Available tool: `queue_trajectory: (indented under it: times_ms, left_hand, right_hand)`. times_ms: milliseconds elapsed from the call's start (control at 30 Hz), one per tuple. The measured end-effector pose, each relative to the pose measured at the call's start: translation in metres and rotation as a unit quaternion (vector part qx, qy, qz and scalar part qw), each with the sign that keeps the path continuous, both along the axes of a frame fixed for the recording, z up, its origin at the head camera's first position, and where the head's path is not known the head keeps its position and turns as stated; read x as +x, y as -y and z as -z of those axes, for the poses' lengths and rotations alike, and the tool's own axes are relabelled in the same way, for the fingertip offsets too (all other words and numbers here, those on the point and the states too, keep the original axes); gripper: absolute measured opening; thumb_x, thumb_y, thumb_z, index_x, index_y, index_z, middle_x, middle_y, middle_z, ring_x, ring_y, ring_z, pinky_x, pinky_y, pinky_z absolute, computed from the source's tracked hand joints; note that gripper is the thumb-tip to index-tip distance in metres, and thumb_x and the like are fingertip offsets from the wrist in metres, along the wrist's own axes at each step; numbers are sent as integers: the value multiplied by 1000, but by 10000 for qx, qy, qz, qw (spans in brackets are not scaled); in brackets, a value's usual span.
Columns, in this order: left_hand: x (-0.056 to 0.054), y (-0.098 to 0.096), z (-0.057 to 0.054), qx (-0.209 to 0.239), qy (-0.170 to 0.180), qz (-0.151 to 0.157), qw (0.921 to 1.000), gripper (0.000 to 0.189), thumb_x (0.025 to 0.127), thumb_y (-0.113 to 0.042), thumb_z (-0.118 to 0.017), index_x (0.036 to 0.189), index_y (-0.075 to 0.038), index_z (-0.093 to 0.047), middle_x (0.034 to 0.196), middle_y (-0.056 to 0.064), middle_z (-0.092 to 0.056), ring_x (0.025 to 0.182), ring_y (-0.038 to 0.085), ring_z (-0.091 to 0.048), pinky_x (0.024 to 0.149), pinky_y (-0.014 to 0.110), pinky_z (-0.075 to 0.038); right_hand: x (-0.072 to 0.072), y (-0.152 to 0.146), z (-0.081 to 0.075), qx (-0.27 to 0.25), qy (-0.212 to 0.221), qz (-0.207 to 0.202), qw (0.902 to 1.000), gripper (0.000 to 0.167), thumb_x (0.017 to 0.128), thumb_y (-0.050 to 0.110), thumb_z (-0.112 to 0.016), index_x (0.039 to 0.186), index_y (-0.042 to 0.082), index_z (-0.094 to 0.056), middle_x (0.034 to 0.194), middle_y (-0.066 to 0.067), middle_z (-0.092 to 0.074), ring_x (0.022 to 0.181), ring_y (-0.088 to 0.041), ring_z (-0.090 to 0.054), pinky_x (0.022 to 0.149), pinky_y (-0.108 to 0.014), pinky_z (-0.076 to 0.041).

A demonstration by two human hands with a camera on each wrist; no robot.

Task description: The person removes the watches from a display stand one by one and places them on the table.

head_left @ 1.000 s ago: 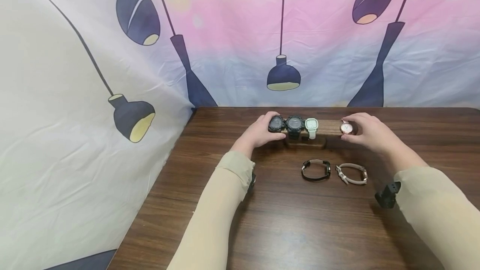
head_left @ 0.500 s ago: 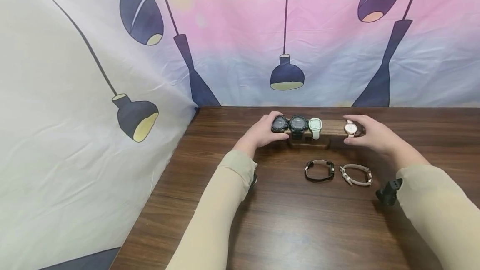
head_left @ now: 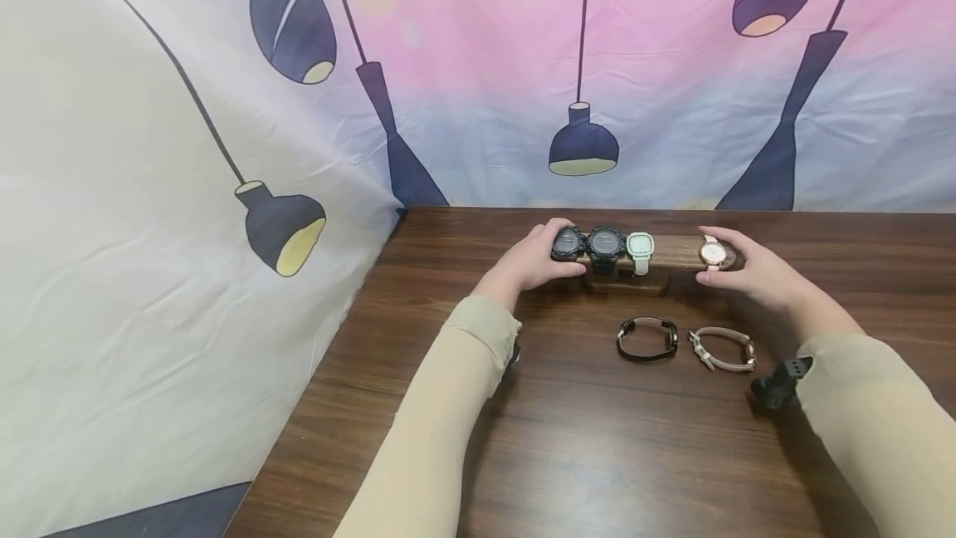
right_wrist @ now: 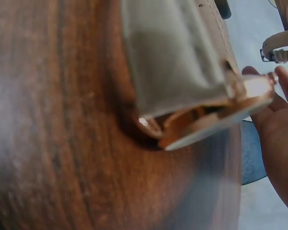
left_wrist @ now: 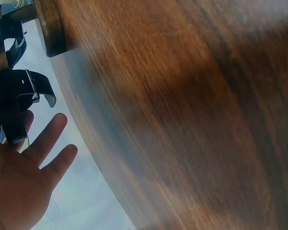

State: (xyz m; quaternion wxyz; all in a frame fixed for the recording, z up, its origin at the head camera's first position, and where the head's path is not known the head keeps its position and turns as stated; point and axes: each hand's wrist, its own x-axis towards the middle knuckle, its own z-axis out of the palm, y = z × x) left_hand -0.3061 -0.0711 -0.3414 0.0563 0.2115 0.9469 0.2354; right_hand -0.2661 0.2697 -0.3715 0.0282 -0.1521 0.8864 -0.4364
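Note:
A wooden watch stand (head_left: 678,252) lies along the far part of the table, raised on a base (head_left: 627,283). My left hand (head_left: 529,261) grips its left end, thumb in front and index finger behind, at a black watch (head_left: 568,243). Beside that sit a second black watch (head_left: 606,244) and a mint-green watch (head_left: 640,246). My right hand (head_left: 760,269) holds the right end, around a white-faced watch (head_left: 713,254). In the left wrist view, the other fingers (left_wrist: 48,136) spread below the bar. A pale-strapped watch (right_wrist: 175,57) fills much of the right wrist view, blurred.
Nearer than the stand, a black-strapped watch (head_left: 675,338) and a pale-strapped watch (head_left: 702,353) lie on their sides on the brown wooden table (head_left: 582,438). A printed cloth (head_left: 493,139) hangs behind the table and along its left side.
The whole head view has drifted, so stand, hands and loose watches appear a little farther right. Both hands keep their places at the ends of the stand.

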Motion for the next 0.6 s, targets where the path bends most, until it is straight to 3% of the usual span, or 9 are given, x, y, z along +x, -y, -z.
queue_trajectory:
  times_ms: [233,467,533,600]
  left_hand:
    - [0,0,0,9,80,-3,10000,75,82,-52,-67,142,-27,-29,134,7,-40,117,22,-48,95,39,-40]
    - [0,0,-1,8,84,-26,10000,75,82,-51,-67,142,-27,-29,134,7,-40,117,22,-48,95,39,-40]
    - [0,0,-1,-8,101,-29,9999,75,82,-51,-66,142,-27,-29,134,6,-40,117,22,-48,95,38,-40]
    - [1,0,-1,-16,113,-38,9999,74,82,-51,-66,142,-28,-29,134,6,-40,117,21,-48,95,38,-40]
  right_hand:
    - [1,0,3,-253,185,97,9995,81,88,23,-68,151,16,-19,139,-22,-31,108,-5,-40,78,-12,-33]
    - [0,0,6,-678,114,-5,9976,76,88,16,-68,149,10,-23,115,-1,-47,96,5,-46,76,-11,-38]
    - [0,-1,5,-680,118,10,9976,75,88,15,-68,148,9,-24,113,0,-48,98,1,-47,76,-12,-39]
    - [0,-2,4,-566,142,47,9983,75,88,17,-68,148,10,-24,123,-8,-46,109,-11,-46,77,-14,-37]
